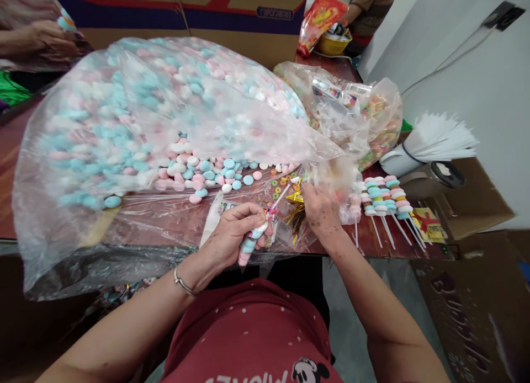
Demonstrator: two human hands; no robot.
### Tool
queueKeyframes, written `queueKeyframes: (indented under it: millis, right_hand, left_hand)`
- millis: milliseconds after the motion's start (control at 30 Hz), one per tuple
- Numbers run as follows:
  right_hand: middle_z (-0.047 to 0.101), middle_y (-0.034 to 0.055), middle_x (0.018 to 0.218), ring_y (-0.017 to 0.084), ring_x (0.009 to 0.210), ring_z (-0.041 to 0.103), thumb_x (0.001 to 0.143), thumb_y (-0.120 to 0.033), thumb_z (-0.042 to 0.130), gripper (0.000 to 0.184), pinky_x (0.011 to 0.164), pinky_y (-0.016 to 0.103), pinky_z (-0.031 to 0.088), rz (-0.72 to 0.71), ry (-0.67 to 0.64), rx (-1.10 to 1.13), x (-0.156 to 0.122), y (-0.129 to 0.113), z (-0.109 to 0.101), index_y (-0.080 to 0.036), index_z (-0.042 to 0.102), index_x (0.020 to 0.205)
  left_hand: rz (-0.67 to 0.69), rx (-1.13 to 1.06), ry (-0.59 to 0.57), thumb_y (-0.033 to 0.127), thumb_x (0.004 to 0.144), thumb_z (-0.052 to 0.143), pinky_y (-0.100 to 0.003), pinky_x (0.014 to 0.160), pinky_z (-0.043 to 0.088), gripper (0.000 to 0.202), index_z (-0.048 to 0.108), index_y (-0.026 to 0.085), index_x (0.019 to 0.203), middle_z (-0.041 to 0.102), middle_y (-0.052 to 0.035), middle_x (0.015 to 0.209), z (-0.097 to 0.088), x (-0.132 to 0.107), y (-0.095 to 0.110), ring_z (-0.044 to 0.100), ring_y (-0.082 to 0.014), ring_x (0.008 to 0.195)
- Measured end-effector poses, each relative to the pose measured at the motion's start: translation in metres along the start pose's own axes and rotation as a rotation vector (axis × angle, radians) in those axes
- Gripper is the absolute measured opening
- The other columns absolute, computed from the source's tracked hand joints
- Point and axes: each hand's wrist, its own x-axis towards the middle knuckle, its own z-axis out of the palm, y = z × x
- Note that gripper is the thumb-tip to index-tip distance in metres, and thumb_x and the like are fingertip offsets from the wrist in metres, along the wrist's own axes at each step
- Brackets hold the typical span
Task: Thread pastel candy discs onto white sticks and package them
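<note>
My left hand [242,225] is closed around a candy skewer [247,245] of pink, white and blue candies in a clear wrapper. Its white stick [279,198] points up and to the right, and something pink and shiny shows at the wrapper's neck. My right hand [321,206] has its fingers bent together beside a bundle of gold twist ties [296,209]; the fingertips are partly hidden, so what they pinch cannot be made out. Small ring candies [276,189] lie scattered just beyond the ties. Several candy skewers [383,195] rest in a row at the right.
A large clear bag [124,107] of pastel candies spreads over the table's left and middle. Behind my right hand sits a bag of ring candies [376,123]. White sticks [443,137] fill a mug near a dark-lidded cup [433,179]. Another person's hand [49,43] shows at far left.
</note>
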Motion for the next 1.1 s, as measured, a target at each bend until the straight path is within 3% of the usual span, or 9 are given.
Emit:
queueKeyframes:
  millis: [267,367,467,567,667,767,867,1000,1100]
  right_hand:
    - [0.066,0.0082,0.078,0.019,0.074,0.055,0.096,-0.018,0.039,0.026,0.067,0.029,0.035,0.071,0.046,0.162,-0.001,0.0,-0.003,-0.017,0.063,0.083]
    - [0.067,0.0054,0.081,0.017,0.074,0.057,0.093,-0.02,0.04,0.022,0.07,0.027,0.04,0.113,0.053,0.546,-0.002,-0.014,-0.015,-0.018,0.062,0.09]
    - [0.064,-0.0007,0.074,0.013,0.068,0.057,0.089,-0.024,0.045,0.017,0.066,0.023,0.042,0.169,-0.076,0.969,-0.006,-0.034,-0.031,-0.02,0.06,0.083]
    - [0.058,-0.0039,0.063,0.011,0.06,0.053,0.087,-0.027,0.047,0.021,0.062,0.022,0.041,0.243,-0.194,1.182,-0.01,-0.049,-0.042,-0.02,0.054,0.068]
    - [0.059,-0.0043,0.061,0.01,0.059,0.053,0.088,-0.027,0.049,0.023,0.063,0.022,0.042,0.277,-0.231,1.284,-0.012,-0.053,-0.045,-0.02,0.054,0.066]
    - [0.06,-0.0038,0.061,0.01,0.059,0.054,0.088,-0.025,0.05,0.023,0.063,0.022,0.042,0.248,-0.229,1.27,-0.012,-0.052,-0.042,-0.02,0.054,0.066]
    - [0.062,-0.0007,0.066,0.012,0.064,0.055,0.09,-0.021,0.048,0.023,0.064,0.023,0.043,0.12,-0.143,1.062,-0.015,-0.052,-0.039,-0.019,0.057,0.069]
    - [0.061,0.0047,0.07,0.017,0.073,0.053,0.095,-0.017,0.041,0.028,0.07,0.029,0.04,-0.199,0.113,0.467,-0.021,-0.049,-0.041,-0.017,0.064,0.08]
    - [0.064,0.0062,0.079,0.019,0.08,0.052,0.099,-0.019,0.037,0.029,0.074,0.033,0.041,-0.521,0.164,0.3,-0.022,-0.039,-0.046,-0.017,0.066,0.092]
  left_hand:
    - [0.009,-0.034,-0.024,0.029,0.068,0.077,-0.017,0.037,0.047,0.027,0.055,0.015,0.071,0.068,-0.0017,0.06,0.003,0.004,-0.002,0.058,-0.0102,0.041]
    - [0.017,-0.031,-0.037,0.03,0.068,0.076,-0.017,0.036,0.046,0.027,0.054,0.015,0.071,0.068,-0.0013,0.06,0.007,0.008,-0.003,0.057,-0.01,0.042]
    - [0.01,-0.019,-0.047,0.031,0.068,0.076,-0.016,0.036,0.045,0.028,0.053,0.015,0.071,0.067,-0.0008,0.06,0.013,0.012,-0.004,0.057,-0.0095,0.042]
    - [0.003,0.002,-0.022,0.033,0.068,0.076,-0.015,0.033,0.042,0.03,0.052,0.015,0.072,0.067,-0.0005,0.061,0.016,0.014,-0.007,0.057,-0.0093,0.041]
    - [0.018,0.0,0.011,0.034,0.067,0.077,-0.015,0.03,0.04,0.032,0.053,0.016,0.081,0.066,0.0009,0.06,0.015,0.013,-0.011,0.056,-0.0102,0.04]
    - [0.047,0.012,0.037,0.035,0.068,0.076,-0.015,0.026,0.038,0.033,0.053,0.017,0.083,0.066,0.001,0.061,0.014,0.011,-0.014,0.056,-0.0111,0.04]
    - [0.085,0.078,0.077,0.037,0.07,0.074,-0.015,0.022,0.033,0.029,0.053,0.018,0.079,0.065,0.0015,0.06,0.014,0.01,-0.015,0.053,-0.0108,0.036]
    - [0.055,0.237,0.091,0.035,0.074,0.067,-0.016,0.019,0.025,0.023,0.053,0.018,0.076,0.061,0.0035,0.051,0.012,0.012,-0.01,0.041,-0.008,0.025]
    - [-0.044,0.41,-0.015,0.028,0.068,0.065,-0.014,0.022,0.025,0.015,0.055,0.017,0.071,0.059,0.0028,0.049,0.009,0.014,0.003,0.047,-0.0098,0.03]
